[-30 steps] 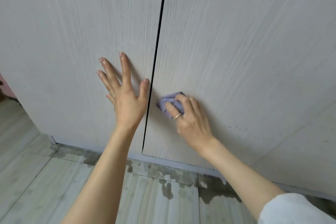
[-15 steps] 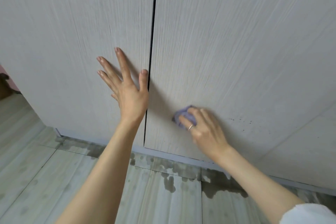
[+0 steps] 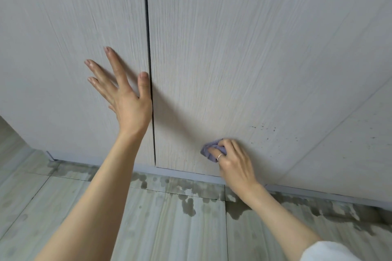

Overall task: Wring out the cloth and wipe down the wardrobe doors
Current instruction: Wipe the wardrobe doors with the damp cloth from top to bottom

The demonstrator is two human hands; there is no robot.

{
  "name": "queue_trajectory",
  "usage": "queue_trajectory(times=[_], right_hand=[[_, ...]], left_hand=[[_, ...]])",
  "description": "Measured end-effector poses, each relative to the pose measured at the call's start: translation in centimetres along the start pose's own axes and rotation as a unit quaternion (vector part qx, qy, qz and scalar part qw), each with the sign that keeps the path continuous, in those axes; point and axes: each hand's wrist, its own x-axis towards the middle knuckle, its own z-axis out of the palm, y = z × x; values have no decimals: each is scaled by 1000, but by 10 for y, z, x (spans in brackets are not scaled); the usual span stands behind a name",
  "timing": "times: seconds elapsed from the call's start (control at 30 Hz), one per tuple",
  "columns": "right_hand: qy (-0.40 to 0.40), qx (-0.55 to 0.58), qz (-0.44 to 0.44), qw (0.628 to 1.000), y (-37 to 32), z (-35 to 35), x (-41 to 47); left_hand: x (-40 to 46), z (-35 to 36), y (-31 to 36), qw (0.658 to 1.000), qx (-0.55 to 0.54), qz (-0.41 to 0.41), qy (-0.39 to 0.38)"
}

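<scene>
My right hand (image 3: 234, 163) slid cloth (image 3: 210, 150) lower right, toward door's (image 3: 233, 48) bottom edge, fingers bunched round it. My left hand (image 3: 125, 95) stayed spread flat on left door (image 3: 63, 38).

Bare right door (image 3: 254, 48) above cloth (image 3: 209, 150); left hand (image 3: 125, 99) beside seam (image 3: 149, 70).
</scene>
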Motion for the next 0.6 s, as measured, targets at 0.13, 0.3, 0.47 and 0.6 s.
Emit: queue_trajectory(times=[0.13,0.3,0.47,0.6], right_hand=[[179,85,114,974,4,-38,34],[290,131,215,923,5,-41,37],[119,211,382,892,-18,6,-21],[172,316,513,780,-32,-6,-2]], left_hand=[[0,2,2,1000,2,3,7],[-3,3,1,1000,2,6,13],[-5,3,-1,1000,7,4,14],[-4,2,-8,1000,4,-4,7]])
